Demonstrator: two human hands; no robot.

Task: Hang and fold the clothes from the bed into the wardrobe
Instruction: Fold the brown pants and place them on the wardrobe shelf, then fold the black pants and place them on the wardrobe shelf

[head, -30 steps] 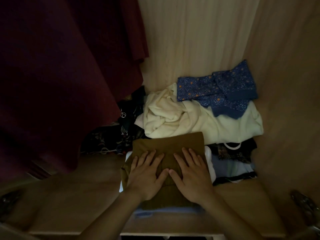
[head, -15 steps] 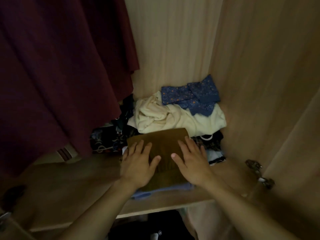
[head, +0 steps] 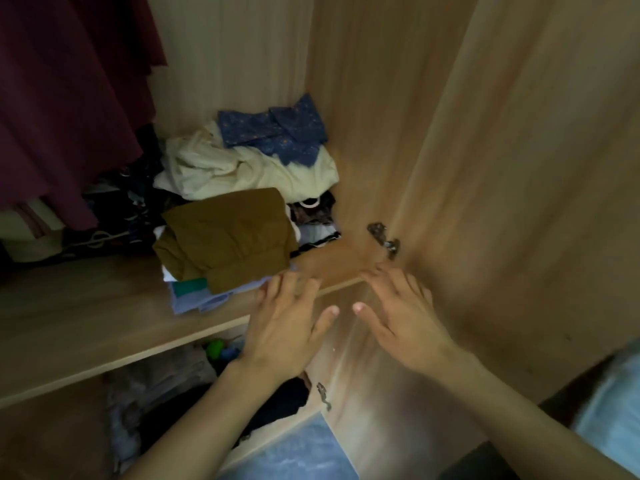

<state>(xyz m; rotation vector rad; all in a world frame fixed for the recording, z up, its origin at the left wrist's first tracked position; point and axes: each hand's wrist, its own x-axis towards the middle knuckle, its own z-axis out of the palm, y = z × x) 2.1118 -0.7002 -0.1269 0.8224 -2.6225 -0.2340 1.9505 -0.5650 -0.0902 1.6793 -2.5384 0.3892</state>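
A folded brown garment [head: 227, 237] is lying on a wooden wardrobe shelf [head: 86, 320], and it is serving here as the landmark. It is sitting on top of a small stack of folded pale blue and teal cloth [head: 194, 292], whose edges are showing just below and in front of it. Right behind the brown garment, a crumpled cream garment [head: 242, 168] is resting, and a folded blue patterned garment [head: 277, 131] is lying on top of that, farther back against the wardrobe's rear wall. To the left of the brown garment, a heap of dark patterned clothes [head: 117, 216] is lying in shadow, and above that heap a dark red garment [head: 65, 98] is hanging down. To the right of the brown garment, a metal door hinge [head: 384, 237] is showing on the wardrobe's side panel [head: 381, 116]. In front of the brown garment, clear of it and holding nothing, both of the person's hands are hovering palm down by the shelf's front edge. The left hand [head: 287, 323] is showing a slack, empty grip with fingers spread, the fingertips close to the stack's front corner. The right hand [head: 405, 317] is likewise empty, fingers loose and extended, farther right toward the hinge. Below the shelf, more clothes [head: 166, 386] are lying in a dim lower compartment.
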